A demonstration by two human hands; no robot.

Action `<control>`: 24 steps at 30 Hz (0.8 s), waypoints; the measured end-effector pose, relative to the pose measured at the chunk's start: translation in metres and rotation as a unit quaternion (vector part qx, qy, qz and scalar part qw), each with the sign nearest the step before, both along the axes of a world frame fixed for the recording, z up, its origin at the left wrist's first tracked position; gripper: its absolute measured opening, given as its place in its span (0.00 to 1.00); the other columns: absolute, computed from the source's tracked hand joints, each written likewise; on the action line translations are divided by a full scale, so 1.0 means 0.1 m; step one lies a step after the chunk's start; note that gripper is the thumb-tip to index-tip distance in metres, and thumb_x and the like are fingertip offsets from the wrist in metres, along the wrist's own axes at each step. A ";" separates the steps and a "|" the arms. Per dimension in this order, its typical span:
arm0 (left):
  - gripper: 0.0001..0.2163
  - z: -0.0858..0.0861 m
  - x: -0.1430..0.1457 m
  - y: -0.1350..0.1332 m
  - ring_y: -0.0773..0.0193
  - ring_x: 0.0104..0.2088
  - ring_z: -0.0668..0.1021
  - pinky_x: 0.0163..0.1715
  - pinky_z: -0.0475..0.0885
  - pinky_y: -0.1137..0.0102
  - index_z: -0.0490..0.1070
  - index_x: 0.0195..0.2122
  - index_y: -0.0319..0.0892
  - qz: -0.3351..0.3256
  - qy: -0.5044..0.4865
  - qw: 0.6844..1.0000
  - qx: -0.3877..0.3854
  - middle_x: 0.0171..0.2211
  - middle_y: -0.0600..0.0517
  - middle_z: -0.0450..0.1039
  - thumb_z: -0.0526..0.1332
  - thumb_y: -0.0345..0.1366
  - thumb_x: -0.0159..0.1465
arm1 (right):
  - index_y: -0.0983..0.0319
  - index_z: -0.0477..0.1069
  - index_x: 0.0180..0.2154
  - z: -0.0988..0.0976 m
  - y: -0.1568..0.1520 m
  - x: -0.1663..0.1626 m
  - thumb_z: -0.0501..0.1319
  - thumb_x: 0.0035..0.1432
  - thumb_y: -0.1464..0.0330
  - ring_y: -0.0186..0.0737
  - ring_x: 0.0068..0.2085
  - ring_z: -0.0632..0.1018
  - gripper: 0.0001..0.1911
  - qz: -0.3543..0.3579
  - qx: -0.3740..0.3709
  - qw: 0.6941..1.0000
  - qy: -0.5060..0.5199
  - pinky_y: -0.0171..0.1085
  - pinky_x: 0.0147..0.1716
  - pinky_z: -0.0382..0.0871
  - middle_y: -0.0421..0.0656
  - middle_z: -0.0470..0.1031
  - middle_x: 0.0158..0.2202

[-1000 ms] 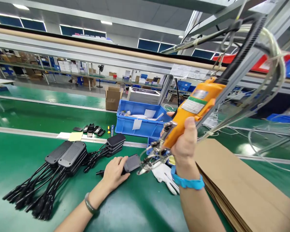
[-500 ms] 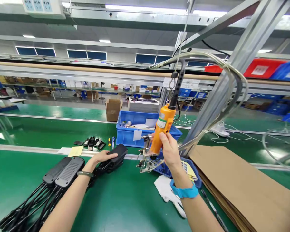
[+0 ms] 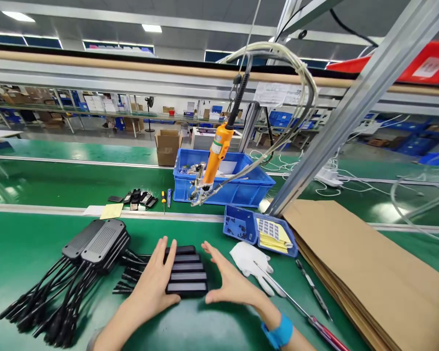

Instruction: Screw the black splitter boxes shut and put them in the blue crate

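At six o'clock, green desk (image 3: pixel 185 329) gives room below a row of black boxes (image 3: pixel 188 277), long axis nine to three, cables (image 3: pixel 123 287) toward nine. Our left hand (image 3: pixel 153 278) spreads over their left ends (its grip, we cannot tell); our right hand (image 3: pixel 232 282), open and empty, curves beside three. At two, a label sheet (image 3: pixel 269 230) carries unreadably small print.

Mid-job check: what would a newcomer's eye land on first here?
Probably the orange tool, hanging tilted in front of the big blue bin. Next, the row of black boxes on the green table, with the left hand at their cable end and the open right hand at the other. Then the cardboard, stacked along the table's right side.
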State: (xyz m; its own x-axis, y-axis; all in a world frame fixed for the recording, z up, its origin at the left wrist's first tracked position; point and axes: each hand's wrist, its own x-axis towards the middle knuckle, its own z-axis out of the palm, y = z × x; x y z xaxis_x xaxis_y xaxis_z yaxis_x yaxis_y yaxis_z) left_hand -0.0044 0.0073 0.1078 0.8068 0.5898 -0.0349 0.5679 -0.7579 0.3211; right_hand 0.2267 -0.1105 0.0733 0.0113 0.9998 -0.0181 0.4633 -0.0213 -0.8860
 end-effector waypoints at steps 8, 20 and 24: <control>0.65 -0.12 -0.07 0.06 0.43 0.71 0.39 0.66 0.36 0.38 0.15 0.69 0.32 -0.001 0.050 0.999 -0.017 0.70 0.27 0.33 0.73 0.41 0.52 | 0.72 0.19 0.69 -0.39 0.23 -0.34 0.77 0.34 0.51 0.58 0.73 0.34 0.83 0.002 -0.022 0.996 -0.091 0.59 0.70 0.29 0.65 0.25 0.72; 0.51 0.02 -0.16 -0.18 0.40 0.69 0.56 0.66 0.52 0.43 0.31 0.73 0.45 -0.165 -0.234 0.952 0.106 0.70 0.36 0.50 0.60 0.24 0.52 | 0.58 0.47 0.65 0.32 -0.24 -0.74 0.65 0.46 0.72 0.52 0.62 0.64 0.47 -0.067 0.291 0.941 -0.160 0.53 0.63 0.63 0.51 0.61 0.59; 0.54 0.22 -0.19 -0.38 0.39 0.61 0.68 0.62 0.64 0.51 0.42 0.73 0.51 -0.099 -0.431 0.896 -0.049 0.64 0.41 0.62 0.70 0.28 0.48 | 0.53 0.39 0.70 0.67 -0.41 -0.77 0.67 0.57 0.64 0.50 0.71 0.53 0.50 -0.033 0.328 0.941 -0.075 0.49 0.69 0.54 0.48 0.48 0.71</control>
State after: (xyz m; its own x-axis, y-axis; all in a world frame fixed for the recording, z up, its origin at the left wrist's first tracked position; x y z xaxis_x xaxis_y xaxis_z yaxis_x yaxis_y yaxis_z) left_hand -0.0237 -0.0303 0.1299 0.6473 0.4610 0.6070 -0.0651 -0.7601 0.6466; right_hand 0.1499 -0.1518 0.1405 0.0276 0.7918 0.6101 0.6006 0.4748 -0.6433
